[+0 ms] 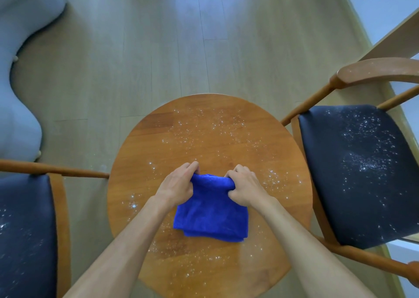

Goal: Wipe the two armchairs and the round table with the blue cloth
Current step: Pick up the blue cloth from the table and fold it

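On the round table (226, 125), near its middle, lies the folded blue cloth (210, 216); the left hand (179, 184) and right hand (246, 185) each pinch its far edge. White specks cover the tabletop and the dark seats of the left armchair (25, 229) and right armchair (353, 173).

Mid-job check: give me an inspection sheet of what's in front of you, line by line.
Surface: round table, wooden, white specks across it.
Job's things: blue cloth, folded, on the table; left armchair and right armchair, dark seats speckled white.
Clutter: nothing seen.
Grippers: left hand and right hand each grip the cloth's far edge.
Cables: nothing seen.
Surroundings: wood floor; grey sofa at far left.
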The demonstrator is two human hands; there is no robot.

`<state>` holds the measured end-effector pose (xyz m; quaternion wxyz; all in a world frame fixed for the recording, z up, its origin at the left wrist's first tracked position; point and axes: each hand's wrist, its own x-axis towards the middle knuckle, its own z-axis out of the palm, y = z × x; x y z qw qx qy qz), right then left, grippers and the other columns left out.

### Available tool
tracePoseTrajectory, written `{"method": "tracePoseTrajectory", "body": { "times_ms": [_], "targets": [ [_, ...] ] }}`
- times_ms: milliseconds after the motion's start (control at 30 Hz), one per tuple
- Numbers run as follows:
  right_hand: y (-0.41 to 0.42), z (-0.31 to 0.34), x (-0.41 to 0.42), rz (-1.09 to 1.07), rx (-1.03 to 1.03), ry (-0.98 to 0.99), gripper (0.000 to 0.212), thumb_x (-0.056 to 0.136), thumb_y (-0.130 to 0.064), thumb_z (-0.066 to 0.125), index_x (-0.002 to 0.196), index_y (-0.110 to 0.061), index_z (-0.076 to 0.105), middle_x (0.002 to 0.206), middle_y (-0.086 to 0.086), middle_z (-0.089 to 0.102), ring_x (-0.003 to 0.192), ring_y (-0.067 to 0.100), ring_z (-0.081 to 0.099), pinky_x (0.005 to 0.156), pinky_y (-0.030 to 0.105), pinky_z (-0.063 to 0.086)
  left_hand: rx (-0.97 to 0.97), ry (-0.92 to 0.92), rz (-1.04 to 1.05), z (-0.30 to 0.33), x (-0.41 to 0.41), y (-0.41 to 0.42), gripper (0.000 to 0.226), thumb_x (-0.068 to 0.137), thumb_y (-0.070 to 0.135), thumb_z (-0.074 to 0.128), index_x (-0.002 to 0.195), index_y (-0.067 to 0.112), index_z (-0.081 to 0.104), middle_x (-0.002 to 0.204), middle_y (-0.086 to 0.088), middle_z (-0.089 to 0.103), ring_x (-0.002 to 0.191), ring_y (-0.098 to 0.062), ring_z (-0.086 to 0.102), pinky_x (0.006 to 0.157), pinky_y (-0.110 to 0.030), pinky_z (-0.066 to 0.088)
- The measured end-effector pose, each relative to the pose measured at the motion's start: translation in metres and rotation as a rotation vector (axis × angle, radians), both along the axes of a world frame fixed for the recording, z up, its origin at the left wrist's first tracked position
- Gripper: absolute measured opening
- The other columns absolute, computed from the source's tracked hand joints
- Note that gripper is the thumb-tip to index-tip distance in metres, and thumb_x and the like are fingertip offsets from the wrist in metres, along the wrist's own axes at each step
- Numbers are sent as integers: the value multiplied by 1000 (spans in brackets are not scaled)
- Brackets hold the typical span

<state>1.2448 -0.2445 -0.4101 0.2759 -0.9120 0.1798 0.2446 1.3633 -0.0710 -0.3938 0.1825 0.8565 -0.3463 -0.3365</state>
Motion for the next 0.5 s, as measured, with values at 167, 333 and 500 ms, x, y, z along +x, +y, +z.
{"method": "tracePoseTrajectory", "body": {
  "times_ms": [167,333,500],
  "targets": [
    [-3,16,4,-168,96,-89,24,74,-2,49,89,-20,43,89,-5,50,77,22,48,59,27,30,-129,-164,57,10,6,-7,35,75,-12,40,98,12,49,97,-3,52,84,-24,49,68,-36,45],
    [17,31,-14,10,-340,-383,35,58,7,59,88,-10,55,84,4,55,69,26,50,63,34,42,-343,-493,-55,11,-12,3,35,58,-25,51,82,-2,60,89,-15,61,81,-33,59,67,-40,53],
    [52,16,-66,290,-387,-295,33,62,-27,70,91,-14,62,101,8,60,87,28,59,69,36,49,-203,-511,-404,-13,-44,59,33,50,-5,68,81,6,65,105,-12,65,102,-32,63,85,-37,53]
  ]
}}
